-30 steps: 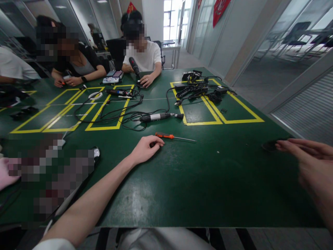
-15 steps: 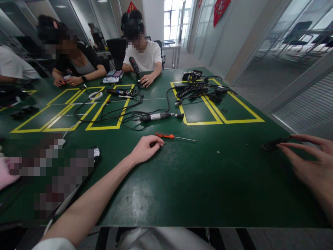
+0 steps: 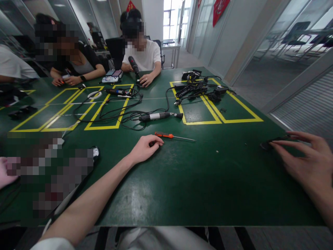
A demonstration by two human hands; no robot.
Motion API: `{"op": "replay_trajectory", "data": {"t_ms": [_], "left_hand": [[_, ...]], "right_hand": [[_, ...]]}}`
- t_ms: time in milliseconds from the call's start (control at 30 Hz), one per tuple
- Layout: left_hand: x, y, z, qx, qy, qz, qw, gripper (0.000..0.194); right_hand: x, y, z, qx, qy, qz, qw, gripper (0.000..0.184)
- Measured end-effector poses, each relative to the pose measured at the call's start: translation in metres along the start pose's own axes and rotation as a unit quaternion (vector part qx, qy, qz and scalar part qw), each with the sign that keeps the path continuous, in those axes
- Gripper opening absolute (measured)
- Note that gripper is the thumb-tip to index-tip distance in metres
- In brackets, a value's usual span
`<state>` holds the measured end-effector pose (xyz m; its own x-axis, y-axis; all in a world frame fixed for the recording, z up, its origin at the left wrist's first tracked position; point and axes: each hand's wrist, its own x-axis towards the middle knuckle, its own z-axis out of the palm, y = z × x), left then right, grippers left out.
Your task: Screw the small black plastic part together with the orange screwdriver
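Observation:
Resting on the green table, my left hand point(image 3: 147, 148) has its fingers loosely curled in, with nothing visible in them. Just beyond its fingertips lies a screwdriver point(image 3: 164, 135) with an orange and black handle and a thin metal shaft pointing right. Near the table's right edge, my right hand point(image 3: 308, 158) pinches a flat dark object point(image 3: 272, 143) between thumb and fingers, low over the tabletop. Its kind cannot be made out. Farther back lies a grey and black corded electric screwdriver point(image 3: 157, 117), its cable coiled at the left.
A heap of black cables and adapters point(image 3: 195, 88) sits at the back right on yellow-taped rectangles. Across the table, a person in white point(image 3: 145, 52) holds a power tool point(image 3: 134, 65). Another person in black point(image 3: 83, 62) sits beside a handheld console point(image 3: 112, 76). Blurred-out items lie at the left.
My right hand has shifted slightly left with the dark object still in its fingers. My left hand and the screwdriver stay in place; the whole view has moved a little.

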<state>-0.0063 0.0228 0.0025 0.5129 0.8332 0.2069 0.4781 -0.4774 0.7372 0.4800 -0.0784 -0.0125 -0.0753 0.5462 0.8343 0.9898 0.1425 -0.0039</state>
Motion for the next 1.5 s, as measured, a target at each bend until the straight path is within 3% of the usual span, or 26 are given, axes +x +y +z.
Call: {"op": "replay_trajectory", "data": {"t_ms": [200, 467, 700, 1067, 1500], "left_hand": [[0.0, -0.001, 0.0, -0.004, 0.002, 0.01, 1.0, 0.022], [0.0, -0.003, 0.001, 0.002, 0.003, 0.01, 1.0, 0.023], [0.0, -0.002, 0.002, -0.003, 0.003, 0.007, 1.0, 0.023], [0.0, -0.002, 0.001, -0.002, 0.006, 0.01, 1.0, 0.023], [0.0, -0.004, 0.002, -0.004, 0.005, 0.01, 1.0, 0.023]], "right_hand": [[0.0, -0.002, 0.0, -0.007, -0.014, -0.012, 1.0, 0.029], [0.001, 0.004, -0.002, -0.007, 0.0, -0.078, 0.997, 0.028], [-0.003, -0.003, -0.003, 0.012, -0.005, -0.019, 1.0, 0.019], [-0.001, -0.006, -0.003, 0.011, 0.008, -0.034, 0.999, 0.024], [-0.003, -0.001, 0.001, 0.068, -0.003, 0.072, 0.995, 0.024]]}}
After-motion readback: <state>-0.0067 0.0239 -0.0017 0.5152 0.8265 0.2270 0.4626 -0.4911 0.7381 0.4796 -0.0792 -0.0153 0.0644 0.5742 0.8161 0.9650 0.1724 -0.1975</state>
